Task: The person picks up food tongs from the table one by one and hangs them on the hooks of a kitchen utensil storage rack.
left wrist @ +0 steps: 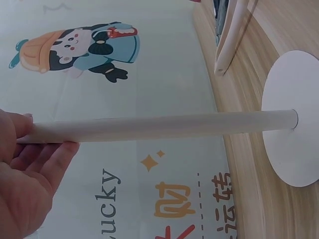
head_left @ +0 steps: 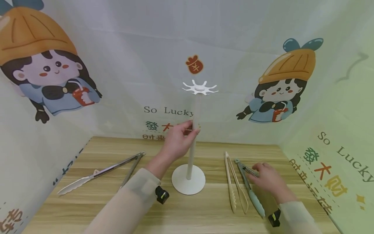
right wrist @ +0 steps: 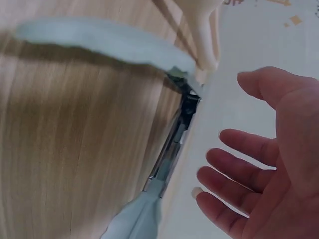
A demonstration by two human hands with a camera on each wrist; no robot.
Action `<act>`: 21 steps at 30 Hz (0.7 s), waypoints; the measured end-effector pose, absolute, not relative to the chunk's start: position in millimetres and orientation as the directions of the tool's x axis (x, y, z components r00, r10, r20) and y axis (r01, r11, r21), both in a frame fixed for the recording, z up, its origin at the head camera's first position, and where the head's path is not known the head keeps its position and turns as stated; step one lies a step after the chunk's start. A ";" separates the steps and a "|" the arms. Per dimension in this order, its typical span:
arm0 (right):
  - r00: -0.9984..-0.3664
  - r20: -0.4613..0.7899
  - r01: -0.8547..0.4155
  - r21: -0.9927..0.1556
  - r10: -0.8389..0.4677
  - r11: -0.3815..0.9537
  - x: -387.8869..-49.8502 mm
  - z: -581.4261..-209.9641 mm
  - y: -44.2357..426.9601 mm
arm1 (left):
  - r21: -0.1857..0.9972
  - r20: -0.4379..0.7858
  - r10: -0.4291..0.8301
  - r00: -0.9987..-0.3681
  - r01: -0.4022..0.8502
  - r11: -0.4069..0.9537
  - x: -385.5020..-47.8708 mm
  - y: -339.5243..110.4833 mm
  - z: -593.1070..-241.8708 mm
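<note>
A white stand has a round base (head_left: 188, 188), an upright pole (head_left: 191, 156) and a star-like top with several curved hooks (head_left: 200, 87). My left hand (head_left: 177, 139) grips the pole around its middle, thumb on one side and fingers on the other; the left wrist view shows this hand (left wrist: 22, 194) at the pole (left wrist: 159, 125). At the right, my right hand (head_left: 270, 180) hovers by the pale green tongs (head_left: 255, 202), which lie spread. In the right wrist view its loosely bent fingers (right wrist: 239, 144) are apart from the tongs (right wrist: 104, 40).
Beige tongs (head_left: 229, 175) lie between the stand and the green tongs. Metal tongs with pale ends (head_left: 114, 165) lie spread at the left, partly behind my left sleeve. Printed cloth walls (head_left: 140, 65) surround the wooden table (head_left: 157, 211).
</note>
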State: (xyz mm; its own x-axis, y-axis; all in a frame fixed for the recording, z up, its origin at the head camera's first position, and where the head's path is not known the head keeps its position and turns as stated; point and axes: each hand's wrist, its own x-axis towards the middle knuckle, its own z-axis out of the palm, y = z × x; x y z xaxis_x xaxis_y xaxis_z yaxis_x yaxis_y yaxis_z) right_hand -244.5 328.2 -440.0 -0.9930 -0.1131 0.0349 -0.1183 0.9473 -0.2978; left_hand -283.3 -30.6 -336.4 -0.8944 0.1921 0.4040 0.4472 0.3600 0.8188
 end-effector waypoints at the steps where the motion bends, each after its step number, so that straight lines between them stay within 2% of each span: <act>1: -0.993 0.025 -0.115 -0.294 -0.113 0.949 -246.5 -441.0 328.4 | 0.819 0.404 0.194 -0.894 0.448 0.359 -283.4 -30.9 -336.8; 8: -0.994 -0.039 -0.084 -0.283 -0.099 0.955 -255.1 -444.7 329.2 | 0.807 0.426 0.204 -0.881 0.472 0.355 -284.4 -31.0 -338.2; 14: -0.991 -0.120 -0.032 -0.225 -0.060 0.974 -260.7 -450.8 329.2 | 0.814 0.416 0.205 -0.886 0.463 0.349 -284.3 -30.1 -340.0; 21: -0.990 -0.136 -0.020 -0.191 -0.046 0.981 -266.1 -457.7 328.8 | 0.811 0.427 0.195 -0.883 0.470 0.348 -284.6 -32.1 -340.3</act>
State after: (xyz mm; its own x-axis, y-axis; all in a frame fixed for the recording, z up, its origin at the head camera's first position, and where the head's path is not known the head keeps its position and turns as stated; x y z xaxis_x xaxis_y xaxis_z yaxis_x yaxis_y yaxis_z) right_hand -266.1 328.8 -457.7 -0.9897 -0.0463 -0.1358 -0.0197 0.9814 -0.1909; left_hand -284.6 -32.1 -340.3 -0.8827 0.1953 0.4274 0.4698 0.3475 0.8115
